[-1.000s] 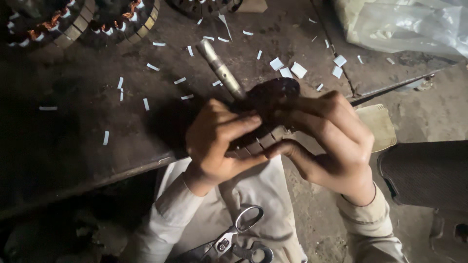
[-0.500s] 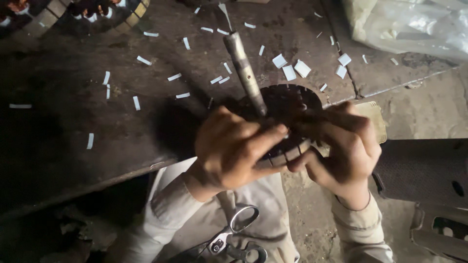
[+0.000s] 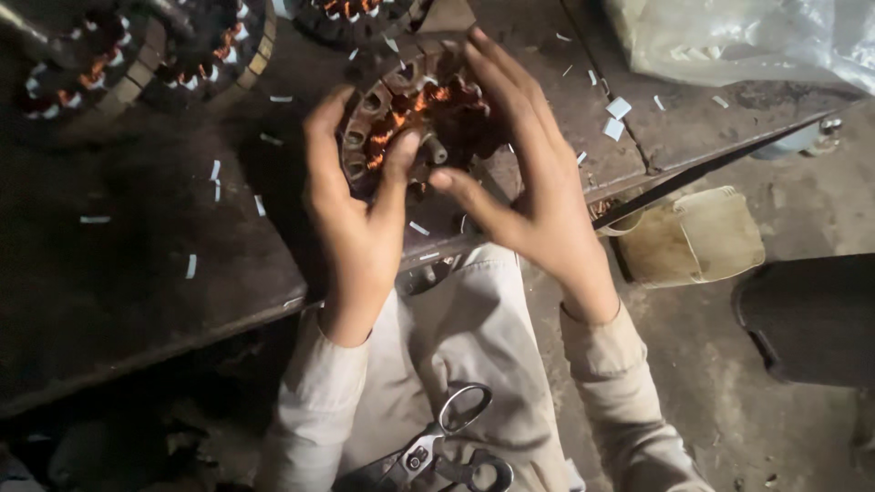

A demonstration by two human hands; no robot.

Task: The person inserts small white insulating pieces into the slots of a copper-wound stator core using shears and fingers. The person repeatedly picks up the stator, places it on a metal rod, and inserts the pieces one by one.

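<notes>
Both hands, left (image 3: 351, 228) & right (image 3: 538, 182), were spread open cradling motor core (image 3: 415, 118) w/ copper coils at bench edge (image 3: 182, 310); loose hold could've let it tip off.

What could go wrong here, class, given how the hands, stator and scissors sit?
1. The stator rests near the table edge, held only loosely between the left hand and right hand; it might slip off onto the lap.
2. Its copper windings are exposed under the fingertips, so pressing could perhaps nick them.
3. Scissors lie loose on the lap; a knee shift could drop them or jab a leg.
</notes>
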